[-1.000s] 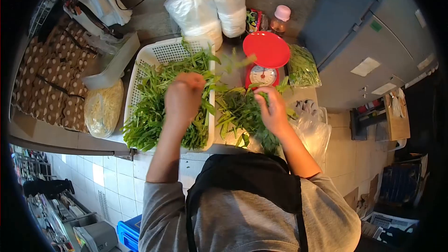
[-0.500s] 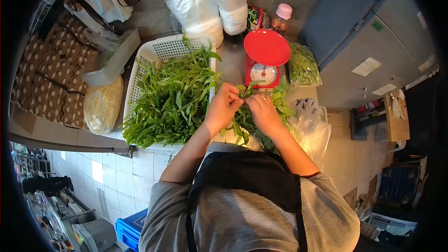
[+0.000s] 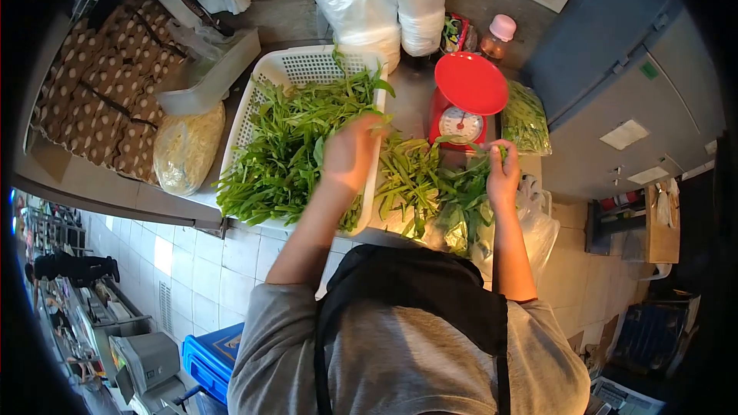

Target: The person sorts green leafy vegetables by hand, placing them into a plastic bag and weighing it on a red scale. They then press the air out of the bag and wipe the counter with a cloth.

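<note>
My left hand [image 3: 350, 155], blurred by motion, is over the right side of a white perforated basket [image 3: 380, 119] heaped with leafy green stems [image 3: 288, 146]; its fingers are smeared. My right hand [image 3: 502, 173] is raised at the right of the loose greens [image 3: 411, 177], its fingers curled round a leafy green stem [image 3: 470, 146]. The loose greens lie on the metal counter between basket and hand, some on clear plastic. Just behind them stands a red scale [image 3: 470, 83] with a round dial and a bare pan.
Bags of white containers [image 3: 357, 8] and a pink-capped bottle [image 3: 498, 34] stand at the back. A bag of greens [image 3: 526, 119] lies right of the scale. Left are a bag of pale sprouts [image 3: 188, 150] and egg trays [image 3: 100, 100]. Grey cabinet [image 3: 615, 92] at right.
My hands were close together over the loose greens and have moved apart, the left over to the basket, the right outward with a stem. The view has shifted slightly.
</note>
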A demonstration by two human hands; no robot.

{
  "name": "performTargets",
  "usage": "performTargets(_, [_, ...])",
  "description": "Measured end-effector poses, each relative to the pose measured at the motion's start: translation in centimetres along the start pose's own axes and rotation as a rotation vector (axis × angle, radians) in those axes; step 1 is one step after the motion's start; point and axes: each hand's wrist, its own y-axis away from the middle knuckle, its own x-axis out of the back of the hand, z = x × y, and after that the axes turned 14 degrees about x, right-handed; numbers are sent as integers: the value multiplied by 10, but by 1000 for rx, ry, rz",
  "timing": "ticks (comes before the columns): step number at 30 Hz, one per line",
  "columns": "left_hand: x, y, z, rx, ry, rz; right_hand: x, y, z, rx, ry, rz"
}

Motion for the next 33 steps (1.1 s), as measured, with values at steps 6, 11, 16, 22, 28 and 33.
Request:
performTargets(6, [53,-68,-127,595,-611,240,1,6,-5,-25,-35,-7])
performTargets(11, [62,-70,-169,634,-558,120,-5,8,-1,-17,-126,-1])
performTargets(16, [100,-61,-133,480,-365,413,-5,3,-6,-63,-247,30])
performTargets(22, [148,-20,-34,316,92,460,-5,-3,-19,-1,-60,42])
performTargets(28, [107,-14,-11,241,482,44,-13,-16,-58,385,164,-83])
performTargets(33, [50,3,21,143,415,-224,-29,-24,-79,705,469,-237])
